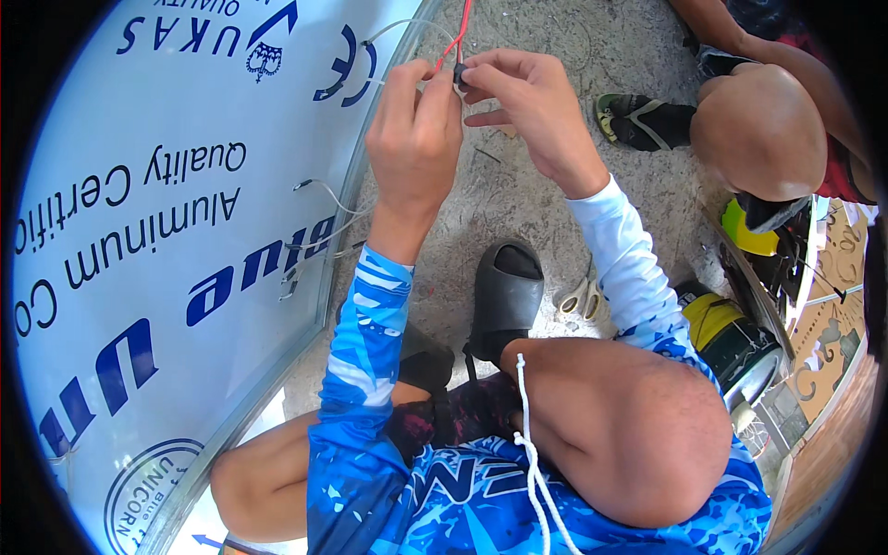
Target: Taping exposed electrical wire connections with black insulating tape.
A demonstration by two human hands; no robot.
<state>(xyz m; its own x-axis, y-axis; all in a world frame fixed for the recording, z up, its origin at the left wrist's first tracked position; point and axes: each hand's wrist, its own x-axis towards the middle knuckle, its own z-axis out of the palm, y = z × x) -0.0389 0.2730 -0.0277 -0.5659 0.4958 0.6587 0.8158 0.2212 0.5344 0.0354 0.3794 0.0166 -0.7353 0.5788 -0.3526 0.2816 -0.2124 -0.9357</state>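
At the frame's top centre, the left hand's (418, 129) fingers pinch a red wire (464, 20), while the right hand's (541, 111) pinch a small black piece (459, 75) beside it. The wire looks light and limp, best held near that piece; its long axis runs nearly upright, leaning right toward the upper edge.

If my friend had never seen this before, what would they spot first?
Probably the big white panel with upside-down blue lettering, filling the left side. Next, the bright red wire at top centre, where the left hand and right hand meet at a small black piece.
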